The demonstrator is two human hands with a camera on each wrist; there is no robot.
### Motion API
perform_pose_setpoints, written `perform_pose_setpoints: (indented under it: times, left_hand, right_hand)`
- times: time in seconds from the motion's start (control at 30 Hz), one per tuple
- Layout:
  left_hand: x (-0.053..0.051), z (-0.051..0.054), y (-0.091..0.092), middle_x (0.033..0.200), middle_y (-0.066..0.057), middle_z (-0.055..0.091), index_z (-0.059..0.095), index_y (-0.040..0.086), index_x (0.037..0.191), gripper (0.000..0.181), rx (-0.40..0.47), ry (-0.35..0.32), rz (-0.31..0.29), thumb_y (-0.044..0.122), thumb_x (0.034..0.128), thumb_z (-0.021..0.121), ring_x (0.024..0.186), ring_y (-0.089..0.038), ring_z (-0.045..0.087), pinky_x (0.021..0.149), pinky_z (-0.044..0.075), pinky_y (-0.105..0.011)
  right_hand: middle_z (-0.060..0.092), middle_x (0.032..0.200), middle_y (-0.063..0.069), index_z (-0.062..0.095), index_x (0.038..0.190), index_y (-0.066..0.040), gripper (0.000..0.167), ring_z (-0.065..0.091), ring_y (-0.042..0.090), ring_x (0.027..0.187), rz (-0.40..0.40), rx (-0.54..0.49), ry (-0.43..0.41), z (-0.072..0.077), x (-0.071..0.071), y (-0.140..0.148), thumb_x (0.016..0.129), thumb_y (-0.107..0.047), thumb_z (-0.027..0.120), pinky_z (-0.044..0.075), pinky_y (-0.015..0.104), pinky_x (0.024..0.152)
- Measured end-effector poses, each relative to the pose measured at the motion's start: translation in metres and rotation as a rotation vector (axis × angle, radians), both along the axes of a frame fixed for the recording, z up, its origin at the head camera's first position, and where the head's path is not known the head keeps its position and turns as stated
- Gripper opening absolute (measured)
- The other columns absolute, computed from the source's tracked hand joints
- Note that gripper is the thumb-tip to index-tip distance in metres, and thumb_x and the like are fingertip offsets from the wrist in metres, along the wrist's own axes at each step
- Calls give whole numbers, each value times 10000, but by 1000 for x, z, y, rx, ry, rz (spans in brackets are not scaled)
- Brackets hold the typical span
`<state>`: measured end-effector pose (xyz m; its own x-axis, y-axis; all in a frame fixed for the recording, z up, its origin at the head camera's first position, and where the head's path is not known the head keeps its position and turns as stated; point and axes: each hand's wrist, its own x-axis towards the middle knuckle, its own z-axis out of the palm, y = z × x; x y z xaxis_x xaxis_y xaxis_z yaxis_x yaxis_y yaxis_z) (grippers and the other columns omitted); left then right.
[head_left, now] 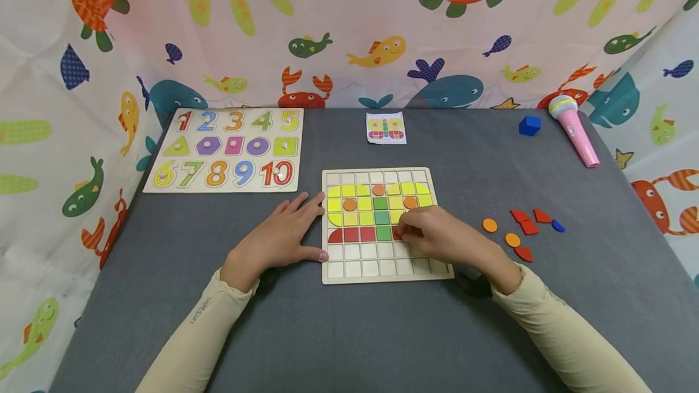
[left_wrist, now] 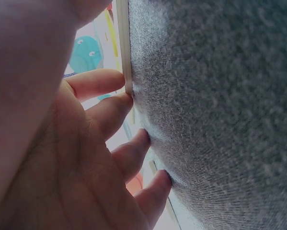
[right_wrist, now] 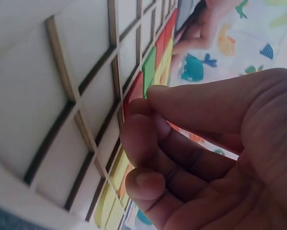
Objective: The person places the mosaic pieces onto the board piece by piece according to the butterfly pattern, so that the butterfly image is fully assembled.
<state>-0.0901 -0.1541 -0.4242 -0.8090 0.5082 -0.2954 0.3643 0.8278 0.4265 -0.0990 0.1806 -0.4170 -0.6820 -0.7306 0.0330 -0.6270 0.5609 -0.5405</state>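
Note:
A wooden grid board (head_left: 357,268) lies on the table, with yellow, orange, green and red tiles filling part of its cells. My left hand (head_left: 278,232) rests at the board's left edge with spread fingers; in the left wrist view its fingertips (left_wrist: 112,103) touch the wooden rim. My right hand (head_left: 439,235) is over the board's right side, curled thumb and fingers pinching a red tile (right_wrist: 133,93) at a cell just right of the lowest green tile (head_left: 384,233). The fingers partly hide that tile and nearby cells.
Loose red pieces (head_left: 530,227), orange discs (head_left: 489,225) and a blue piece (head_left: 558,225) lie right of the board. Behind are a number-and-shape puzzle (head_left: 218,159), a small pattern card (head_left: 386,128), a blue cube (head_left: 530,126) and a pink toy microphone (head_left: 576,132).

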Motion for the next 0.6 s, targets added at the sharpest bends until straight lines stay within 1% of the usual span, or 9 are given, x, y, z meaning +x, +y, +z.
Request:
perform_pose_setpoints:
  times: [0.13, 0.3, 0.43, 0.6]
  left_hand:
    - [-1, -1, 0, 1780, -74, 190, 428, 90, 1624, 953, -2, 2, 2, 535, 894, 850, 1636, -370, 93, 1301, 100, -586]
    - [0, -1, 0, 1777, -80, 198, 428, 85, 1622, 955, 1, 7, -4, 530, 892, 853, 1634, -378, 103, 1298, 109, -592]
    - [0, 0, 0, 1776, -83, 204, 431, 80, 1618, 951, 6, 8, -3, 523, 892, 856, 1633, -379, 106, 1298, 110, -592]
    - [1, 1, 0, 1775, -87, 204, 434, 79, 1615, 950, 7, 6, 0, 520, 889, 858, 1633, -383, 105, 1298, 109, -592]
  right_hand:
    - [680, 879, -49, 763, 961, -75, 119, 573, 112, 759, -48, -6, 19, 2, 2, 9, 946, 42, 747, 535, 293, 680]
    - [670, 868, -36, 766, 975, -68, 126, 573, 123, 773, -110, -34, 24, 3, 5, 25, 932, 50, 767, 540, 312, 679]
    - [685, 892, -27, 769, 993, -65, 115, 589, 116, 781, -151, -57, 18, 4, 6, 36, 936, 33, 787, 554, 316, 682]
    - [688, 896, -37, 771, 999, -86, 109, 596, 108, 778, -200, -66, 12, 6, 8, 50, 947, 6, 799, 549, 302, 669]
